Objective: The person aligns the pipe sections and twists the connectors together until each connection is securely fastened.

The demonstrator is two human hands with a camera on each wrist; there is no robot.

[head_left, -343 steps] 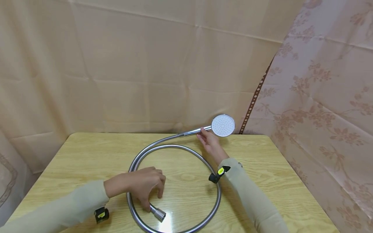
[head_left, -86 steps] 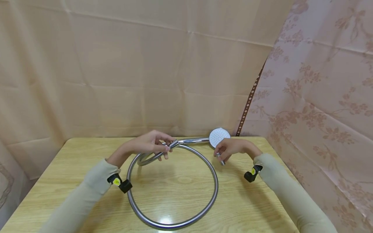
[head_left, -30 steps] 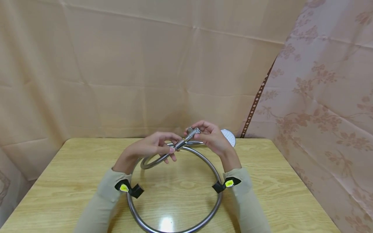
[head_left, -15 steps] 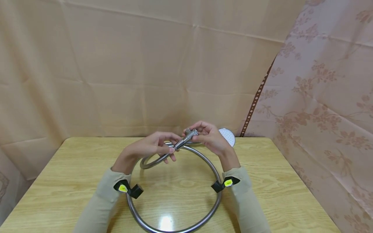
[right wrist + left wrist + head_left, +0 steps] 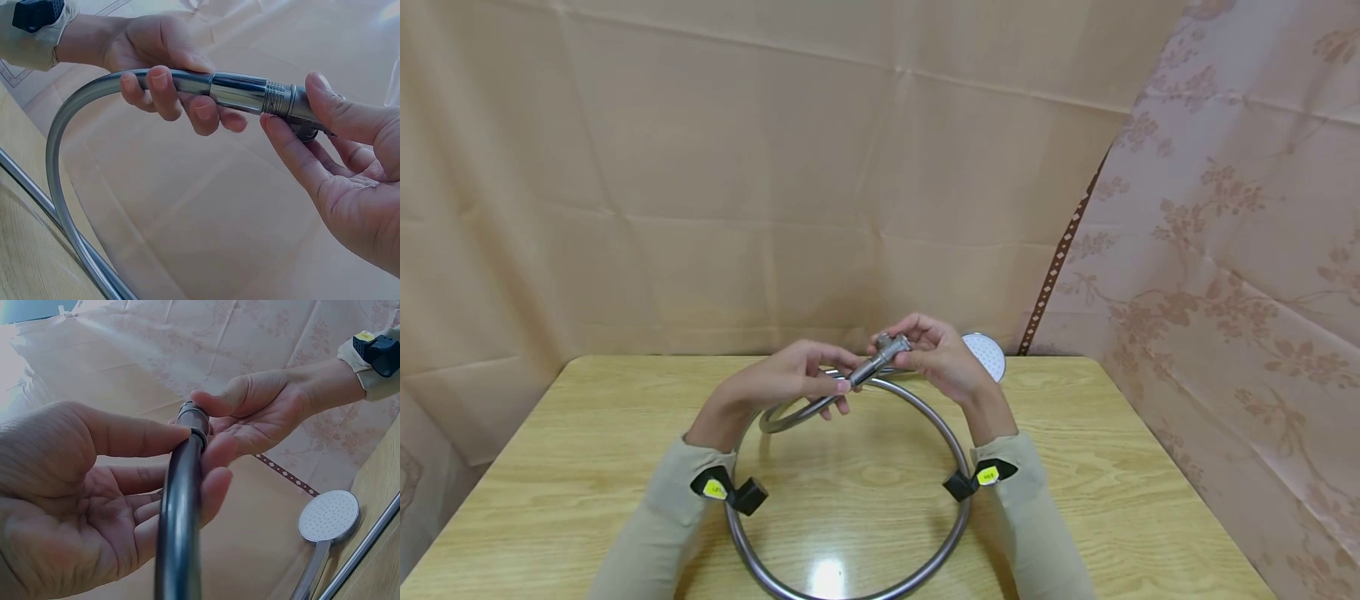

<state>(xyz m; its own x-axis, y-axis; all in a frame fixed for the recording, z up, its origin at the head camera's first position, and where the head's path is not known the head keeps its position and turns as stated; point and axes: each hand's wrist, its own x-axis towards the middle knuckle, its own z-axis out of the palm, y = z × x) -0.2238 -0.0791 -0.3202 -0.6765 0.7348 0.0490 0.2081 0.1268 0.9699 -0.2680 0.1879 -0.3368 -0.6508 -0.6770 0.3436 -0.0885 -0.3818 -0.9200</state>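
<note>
My left hand (image 5: 782, 379) pinches a shiny metal shower hose (image 5: 55, 162) just behind its end nut (image 5: 237, 92), thumb on one side and fingers on the other. Between thumb and fingertips, my right hand (image 5: 953, 367) holds a small chrome pipe fitting (image 5: 299, 103) with a threaded end and a side stub. Fitting and nut meet in line, and some thread shows between them in the right wrist view. Both are held above the table. Behind the right hand lies the round shower head (image 5: 984, 357), white face up, its handle partly hidden.
The rest of the hose lies in a big loop on the wooden table (image 5: 625, 467). A beige curtain (image 5: 737, 208) hangs along the back edge, and a flowered curtain (image 5: 1247, 292) hangs at the right. Each wrist carries a black camera.
The right hand has brought the fitting over from beside the shower head to the hose end in the left hand. In the last second, fitting and nut have come closer together.
</note>
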